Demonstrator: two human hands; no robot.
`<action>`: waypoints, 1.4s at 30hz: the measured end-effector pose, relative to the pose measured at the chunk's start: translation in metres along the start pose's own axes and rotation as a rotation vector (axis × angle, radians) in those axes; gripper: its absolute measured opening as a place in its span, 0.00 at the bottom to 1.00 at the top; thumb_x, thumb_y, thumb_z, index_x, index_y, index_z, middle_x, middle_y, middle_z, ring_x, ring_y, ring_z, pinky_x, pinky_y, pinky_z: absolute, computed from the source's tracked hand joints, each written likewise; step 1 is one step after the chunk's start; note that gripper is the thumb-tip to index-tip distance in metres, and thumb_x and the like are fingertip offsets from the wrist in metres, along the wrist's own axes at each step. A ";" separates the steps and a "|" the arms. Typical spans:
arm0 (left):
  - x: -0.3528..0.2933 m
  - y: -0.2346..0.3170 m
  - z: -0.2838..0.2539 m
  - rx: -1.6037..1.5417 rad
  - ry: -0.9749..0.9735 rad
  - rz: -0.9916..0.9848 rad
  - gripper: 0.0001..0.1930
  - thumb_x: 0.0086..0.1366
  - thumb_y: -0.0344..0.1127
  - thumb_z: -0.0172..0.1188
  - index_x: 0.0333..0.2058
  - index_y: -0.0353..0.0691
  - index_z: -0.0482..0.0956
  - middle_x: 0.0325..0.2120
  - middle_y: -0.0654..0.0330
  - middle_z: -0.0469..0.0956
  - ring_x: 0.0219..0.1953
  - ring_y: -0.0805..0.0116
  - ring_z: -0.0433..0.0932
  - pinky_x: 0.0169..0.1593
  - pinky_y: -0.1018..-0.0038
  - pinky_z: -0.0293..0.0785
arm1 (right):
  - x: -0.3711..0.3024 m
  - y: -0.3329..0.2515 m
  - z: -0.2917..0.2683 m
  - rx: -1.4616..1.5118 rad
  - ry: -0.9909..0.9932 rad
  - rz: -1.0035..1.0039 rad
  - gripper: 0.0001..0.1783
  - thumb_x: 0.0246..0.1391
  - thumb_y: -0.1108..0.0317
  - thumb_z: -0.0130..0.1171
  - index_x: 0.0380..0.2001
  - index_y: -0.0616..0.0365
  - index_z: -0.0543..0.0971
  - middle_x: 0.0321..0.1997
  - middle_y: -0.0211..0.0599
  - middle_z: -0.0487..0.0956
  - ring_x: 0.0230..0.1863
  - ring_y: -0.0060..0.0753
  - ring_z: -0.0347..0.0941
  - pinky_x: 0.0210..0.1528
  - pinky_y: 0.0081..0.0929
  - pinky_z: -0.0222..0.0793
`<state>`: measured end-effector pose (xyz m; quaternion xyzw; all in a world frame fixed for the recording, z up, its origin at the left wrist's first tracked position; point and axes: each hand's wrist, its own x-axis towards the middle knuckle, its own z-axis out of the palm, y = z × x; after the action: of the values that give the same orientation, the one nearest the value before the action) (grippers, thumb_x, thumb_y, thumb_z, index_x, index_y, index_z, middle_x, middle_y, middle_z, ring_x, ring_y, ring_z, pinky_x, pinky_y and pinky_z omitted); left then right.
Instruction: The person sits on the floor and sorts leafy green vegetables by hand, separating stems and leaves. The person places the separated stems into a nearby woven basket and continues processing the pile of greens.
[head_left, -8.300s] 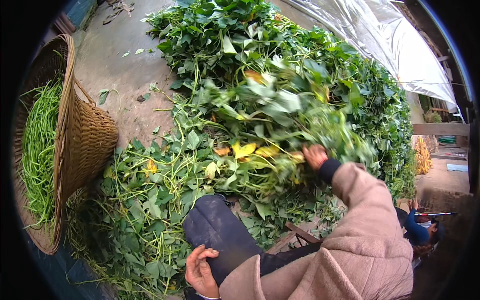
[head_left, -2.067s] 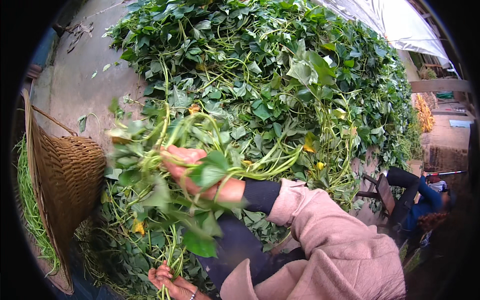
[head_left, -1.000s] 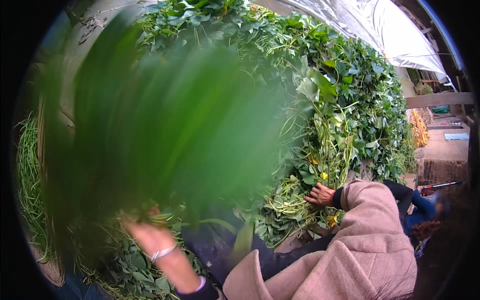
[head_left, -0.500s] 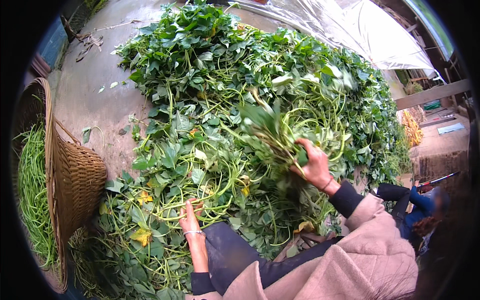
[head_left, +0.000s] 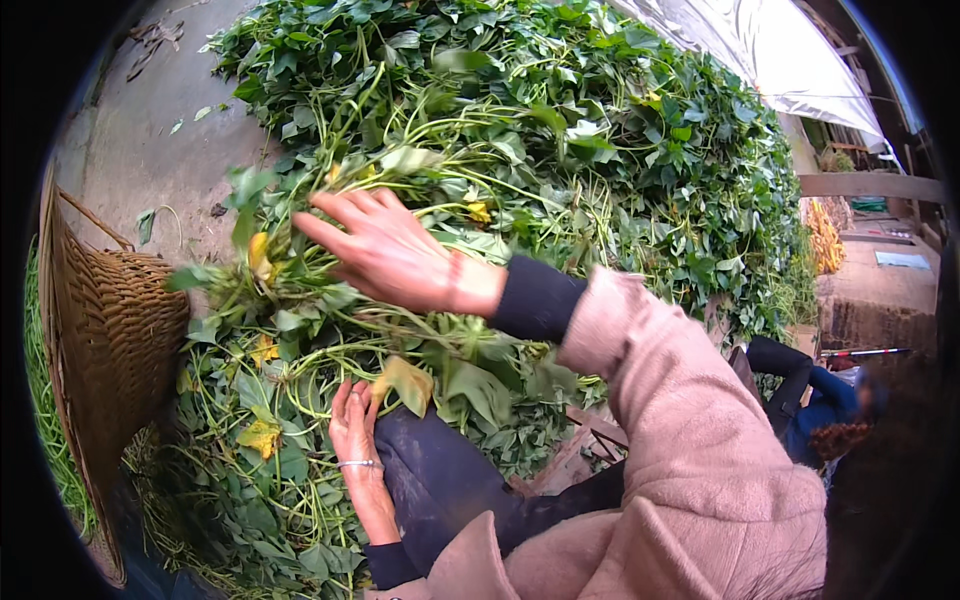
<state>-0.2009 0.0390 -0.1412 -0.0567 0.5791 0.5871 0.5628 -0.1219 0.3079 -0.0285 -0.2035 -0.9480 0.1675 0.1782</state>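
Leafy green vines with long pale stems lie in a big heap (head_left: 600,200) before me. My right hand (head_left: 395,255) is stretched over a bunch of vines (head_left: 300,290) in front of my lap, palm down, fingers reaching left and somewhat apart; the bunch's edges are blurred. My left hand (head_left: 355,425), a bracelet on its wrist, is beside my knee. Its fingers are curled round the ends of several vine stems (head_left: 315,380), partly hidden by leaves. A yellowed leaf (head_left: 405,383) hangs over my knee between the hands.
A woven basket (head_left: 120,310) of thin green stems (head_left: 55,420) stands tilted at the left. A white sheet (head_left: 800,65) lies at the far right, near a wooden beam (head_left: 870,187). Another person (head_left: 825,395) in blue is at the right edge.
My right hand has swung left and toward the left hand, from the right side of the heap, bringing its bunch of vines; its fingers have loosened. The left hand has shifted slightly left.
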 end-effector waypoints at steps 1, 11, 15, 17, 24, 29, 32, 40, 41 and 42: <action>0.002 -0.002 0.000 0.039 -0.005 0.006 0.28 0.65 0.36 0.59 0.59 0.29 0.61 0.53 0.47 0.71 0.53 0.59 0.73 0.58 0.64 0.70 | -0.025 0.004 0.004 -0.021 -0.034 0.015 0.35 0.44 0.71 0.62 0.58 0.59 0.65 0.57 0.48 0.68 0.53 0.47 0.67 0.52 0.40 0.63; 0.004 0.002 0.031 0.707 -0.550 -0.131 0.28 0.62 0.42 0.63 0.53 0.28 0.68 0.49 0.52 0.75 0.48 0.65 0.75 0.55 0.70 0.68 | -0.220 0.010 0.023 -0.099 -0.385 0.367 0.44 0.42 0.69 0.60 0.65 0.58 0.57 0.59 0.48 0.66 0.55 0.46 0.65 0.47 0.37 0.65; 0.005 -0.002 0.043 0.618 -0.582 -0.047 0.31 0.59 0.40 0.66 0.56 0.30 0.66 0.52 0.54 0.71 0.53 0.66 0.71 0.58 0.71 0.64 | -0.205 0.036 0.079 -0.175 -0.316 0.278 0.35 0.38 0.73 0.58 0.56 0.58 0.65 0.37 0.40 0.72 0.39 0.42 0.70 0.36 0.35 0.67; 0.002 -0.003 0.038 0.476 -0.527 -0.093 0.36 0.57 0.38 0.68 0.59 0.30 0.63 0.55 0.55 0.69 0.57 0.63 0.68 0.61 0.67 0.62 | -0.188 0.047 0.088 -0.138 -0.277 0.322 0.27 0.36 0.69 0.61 0.45 0.58 0.70 0.28 0.40 0.72 0.34 0.44 0.72 0.32 0.37 0.67; -0.025 0.053 0.103 0.273 -0.551 0.036 0.64 0.40 0.48 0.77 0.69 0.48 0.38 0.63 0.50 0.59 0.65 0.53 0.58 0.62 0.53 0.59 | -0.003 0.052 0.010 0.405 0.159 0.792 0.16 0.37 0.61 0.65 0.29 0.59 0.77 0.25 0.47 0.78 0.28 0.49 0.76 0.31 0.41 0.71; 0.017 -0.001 0.055 0.998 -0.664 0.204 0.46 0.42 0.41 0.74 0.60 0.34 0.62 0.60 0.45 0.63 0.64 0.52 0.60 0.65 0.67 0.56 | 0.073 -0.011 0.041 0.349 0.494 0.627 0.28 0.35 0.69 0.65 0.45 0.64 0.71 0.25 0.48 0.76 0.28 0.49 0.75 0.31 0.40 0.70; 0.029 -0.004 0.047 1.106 -0.652 0.150 0.35 0.44 0.40 0.71 0.51 0.30 0.72 0.49 0.42 0.73 0.53 0.50 0.72 0.56 0.65 0.66 | 0.044 -0.039 0.075 0.297 0.433 0.422 0.50 0.33 0.73 0.67 0.62 0.65 0.55 0.33 0.47 0.71 0.36 0.48 0.69 0.36 0.39 0.68; 0.025 -0.013 0.040 0.664 -0.479 -0.058 0.38 0.42 0.23 0.67 0.56 0.31 0.64 0.48 0.58 0.72 0.27 0.74 0.73 0.34 0.76 0.74 | -0.036 -0.020 0.092 0.432 -0.052 0.268 0.47 0.43 0.72 0.59 0.67 0.60 0.52 0.43 0.50 0.73 0.43 0.49 0.68 0.44 0.39 0.67; 0.026 -0.014 0.034 0.559 -0.399 -0.077 0.35 0.45 0.22 0.66 0.55 0.32 0.66 0.47 0.58 0.73 0.33 0.72 0.74 0.37 0.76 0.74 | -0.043 -0.017 0.069 0.534 0.009 0.158 0.45 0.45 0.71 0.59 0.67 0.60 0.53 0.45 0.48 0.73 0.45 0.47 0.69 0.47 0.38 0.67; 0.025 -0.015 0.028 0.456 -0.330 -0.096 0.33 0.47 0.21 0.65 0.55 0.32 0.67 0.46 0.58 0.75 0.38 0.71 0.75 0.41 0.75 0.75 | -0.055 -0.013 0.046 0.627 0.073 0.052 0.43 0.48 0.71 0.60 0.67 0.61 0.54 0.47 0.46 0.73 0.48 0.46 0.70 0.50 0.37 0.68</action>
<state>-0.1826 0.0701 -0.1591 0.1402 0.5934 0.4158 0.6748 -0.0982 0.2615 -0.0790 -0.1687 -0.8378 0.4486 0.2617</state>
